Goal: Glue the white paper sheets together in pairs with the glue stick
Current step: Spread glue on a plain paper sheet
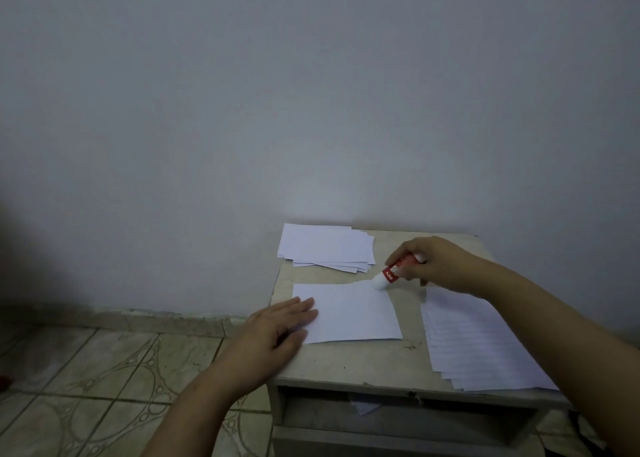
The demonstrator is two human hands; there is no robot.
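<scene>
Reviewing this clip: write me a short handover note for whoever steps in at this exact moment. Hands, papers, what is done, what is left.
Left hand: flat, pressing the left edge of the single sheet at the table's middle.
Right hand: grips the glue stick, its tip on the sheet's far right corner.
Far pile sits at the back of the table; fanned stack lies to the right.
Done: cannot tell which pile holds glued pairs.
Left: finish gluing this sheet, lay a second sheet on it, repeat.

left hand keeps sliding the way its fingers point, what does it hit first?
Nothing soon: the left hand lies flat on the single sheet, fingers aimed right. Likely next is the right-side stack, though depth is unclear.
</scene>
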